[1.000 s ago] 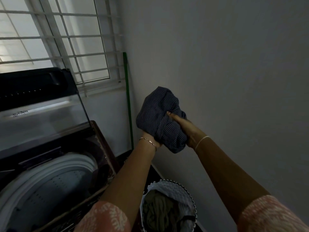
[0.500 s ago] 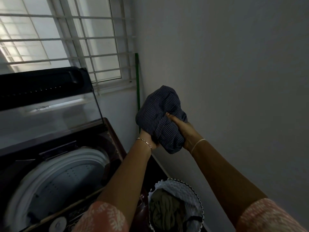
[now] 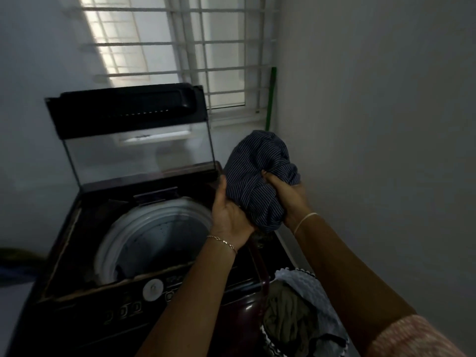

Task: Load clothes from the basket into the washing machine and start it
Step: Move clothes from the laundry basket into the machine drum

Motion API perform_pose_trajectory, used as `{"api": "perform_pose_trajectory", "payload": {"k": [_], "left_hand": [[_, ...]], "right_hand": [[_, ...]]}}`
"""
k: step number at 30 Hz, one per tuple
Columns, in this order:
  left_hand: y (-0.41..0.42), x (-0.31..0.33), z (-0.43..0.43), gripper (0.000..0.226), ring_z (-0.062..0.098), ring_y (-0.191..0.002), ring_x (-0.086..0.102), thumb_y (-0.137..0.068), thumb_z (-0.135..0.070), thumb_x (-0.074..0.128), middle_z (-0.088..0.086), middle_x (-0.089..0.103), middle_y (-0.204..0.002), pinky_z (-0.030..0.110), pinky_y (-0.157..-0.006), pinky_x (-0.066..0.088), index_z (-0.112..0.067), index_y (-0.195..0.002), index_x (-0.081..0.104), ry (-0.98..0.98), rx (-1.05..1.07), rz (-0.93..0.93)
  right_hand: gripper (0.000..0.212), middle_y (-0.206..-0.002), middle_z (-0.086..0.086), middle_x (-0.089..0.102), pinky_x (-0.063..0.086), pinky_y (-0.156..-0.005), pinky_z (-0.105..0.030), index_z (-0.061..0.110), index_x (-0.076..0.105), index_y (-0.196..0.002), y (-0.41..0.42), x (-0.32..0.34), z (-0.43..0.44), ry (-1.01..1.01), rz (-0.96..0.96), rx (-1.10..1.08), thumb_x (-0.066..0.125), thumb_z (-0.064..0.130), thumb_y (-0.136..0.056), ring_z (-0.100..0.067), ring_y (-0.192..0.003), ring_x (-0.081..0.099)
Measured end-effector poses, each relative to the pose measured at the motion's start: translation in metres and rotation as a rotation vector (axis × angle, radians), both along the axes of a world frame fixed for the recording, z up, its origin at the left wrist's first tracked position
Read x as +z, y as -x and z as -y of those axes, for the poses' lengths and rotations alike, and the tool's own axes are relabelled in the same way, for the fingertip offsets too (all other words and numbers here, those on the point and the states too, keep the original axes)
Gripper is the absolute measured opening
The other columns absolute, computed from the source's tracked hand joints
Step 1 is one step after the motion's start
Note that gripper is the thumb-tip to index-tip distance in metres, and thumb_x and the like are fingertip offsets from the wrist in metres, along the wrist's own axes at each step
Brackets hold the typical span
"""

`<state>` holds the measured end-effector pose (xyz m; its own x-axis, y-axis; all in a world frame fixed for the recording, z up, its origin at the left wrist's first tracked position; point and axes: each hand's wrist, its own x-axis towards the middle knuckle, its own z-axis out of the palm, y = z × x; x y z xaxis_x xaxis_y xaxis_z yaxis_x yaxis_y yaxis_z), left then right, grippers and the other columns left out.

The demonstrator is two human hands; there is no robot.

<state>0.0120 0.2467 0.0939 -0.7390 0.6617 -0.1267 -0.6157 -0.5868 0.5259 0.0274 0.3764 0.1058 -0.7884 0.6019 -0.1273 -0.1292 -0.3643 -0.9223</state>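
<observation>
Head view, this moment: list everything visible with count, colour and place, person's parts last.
washing machine: one, dark maroon, lower left, lid raised
drum: one, white rim, in the machine's open top
striped garment: one, navy, bunched, right of the lid
laundry basket: one, white, bottom right, holding olive clothes
window: one, white grille, top centre
green pole: one, in the corner
left hand: gripping the garment
right hand: gripping the garment

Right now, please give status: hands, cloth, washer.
Left hand and right hand both grip striped cloth, beside the drum, not yet over it. Lid up. Basket not empty. Path clear.
</observation>
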Motion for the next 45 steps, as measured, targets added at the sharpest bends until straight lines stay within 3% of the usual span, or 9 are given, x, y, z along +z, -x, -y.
{"api": "perform_pose_trajectory", "payload": {"k": [5, 10, 17, 21, 27, 32, 37, 41, 45], "left_hand": [[0.028, -0.003, 0.047, 0.052, 0.029, -0.114, 0.062, -0.093, -0.049, 0.048, 0.014, 0.064, -0.124, 0.047, -0.105, 0.041, -0.010, -0.125, 0.060, 0.095, 0.053, -0.024], [0.076, -0.011, 0.097, 0.040, 0.028, -0.094, 0.070, -0.094, -0.041, 0.051, 0.014, 0.071, -0.109, 0.043, -0.086, 0.051, -0.009, -0.114, 0.065, 0.166, 0.099, 0.008], [0.149, -0.046, 0.171, 0.044, 0.035, -0.111, 0.060, -0.091, -0.039, 0.055, 0.019, 0.066, -0.118, 0.047, -0.094, 0.047, -0.006, -0.119, 0.063, 0.245, 0.121, 0.163], [0.181, -0.079, 0.206, 0.049, 0.037, -0.115, 0.057, -0.086, -0.035, 0.061, 0.021, 0.061, -0.126, 0.048, -0.095, 0.047, -0.006, -0.126, 0.060, 0.378, 0.126, 0.261], [0.200, -0.128, 0.230, 0.033, 0.031, -0.095, 0.061, -0.094, -0.029, 0.053, 0.015, 0.065, -0.107, 0.042, -0.075, 0.050, -0.007, -0.118, 0.059, 0.561, 0.031, 0.354], [0.211, -0.169, 0.229, 0.048, 0.035, -0.102, 0.058, -0.094, -0.028, 0.054, 0.021, 0.054, -0.133, 0.044, -0.077, 0.050, -0.003, -0.135, 0.049, 0.732, -0.065, 0.420], [0.225, -0.202, 0.218, 0.042, 0.036, -0.103, 0.059, -0.097, -0.028, 0.049, 0.018, 0.062, -0.115, 0.046, -0.089, 0.047, -0.002, -0.130, 0.051, 0.949, -0.210, 0.388], [0.233, -0.222, 0.203, 0.037, 0.025, -0.066, 0.055, -0.096, -0.019, 0.050, 0.012, 0.057, -0.078, 0.037, -0.058, 0.050, 0.000, -0.128, 0.053, 1.074, -0.270, 0.318], [0.243, -0.240, 0.193, 0.027, 0.021, -0.045, 0.061, -0.089, -0.001, 0.057, 0.014, 0.058, -0.073, 0.025, -0.035, 0.049, 0.006, -0.115, 0.058, 1.136, -0.254, 0.210]], "right_hand": [[0.060, -0.105, -0.004, 0.072, 0.059, -0.080, -0.040, 0.016, 0.066, -0.113, 0.030, -0.011, 0.053, -0.009, 0.025, 0.088, 0.089, 0.023, -0.058, -0.021, -0.092, 0.071], [0.057, -0.105, -0.002, 0.071, 0.058, -0.082, -0.039, 0.020, 0.064, -0.112, 0.069, -0.019, 0.108, -0.007, 0.039, 0.171, 0.088, 0.022, -0.061, -0.021, -0.094, 0.069], [0.065, -0.109, -0.005, 0.070, 0.057, -0.084, -0.041, 0.015, 0.063, -0.117, 0.140, -0.050, 0.181, 0.022, 0.157, 0.234, 0.089, 0.026, -0.058, -0.023, -0.095, 0.069], [0.048, -0.104, -0.008, 0.072, 0.059, -0.079, -0.041, 0.013, 0.066, -0.111, 0.162, -0.084, 0.209, 0.102, 0.235, 0.287, 0.085, 0.022, -0.067, -0.026, -0.091, 0.070], [0.078, -0.109, -0.008, 0.071, 0.056, -0.084, -0.050, 0.017, 0.066, -0.115, 0.174, -0.137, 0.224, 0.157, 0.450, 0.251, 0.093, 0.036, -0.044, -0.031, -0.095, 0.069], [0.078, -0.122, -0.013, 0.063, 0.052, -0.090, -0.053, 0.010, 0.057, -0.128, 0.177, -0.179, 0.219, 0.190, 0.599, 0.207, 0.089, 0.026, -0.058, -0.035, -0.105, 0.063], [0.098, -0.127, -0.019, 0.059, 0.055, -0.081, -0.052, 0.003, 0.048, -0.136, 0.201, -0.272, 0.196, 0.209, 0.861, 0.223, 0.089, 0.031, -0.051, -0.038, -0.106, 0.061], [0.047, -0.131, -0.024, 0.054, 0.048, -0.081, -0.047, -0.003, 0.049, -0.132, 0.209, -0.252, 0.199, 0.213, 1.014, 0.304, 0.060, 0.016, -0.091, -0.041, -0.114, 0.056], [0.034, -0.123, -0.027, 0.056, 0.044, -0.086, -0.046, -0.008, 0.049, -0.128, 0.213, -0.246, 0.192, 0.184, 1.039, 0.299, 0.044, 0.003, -0.097, -0.041, -0.100, 0.058]]}}
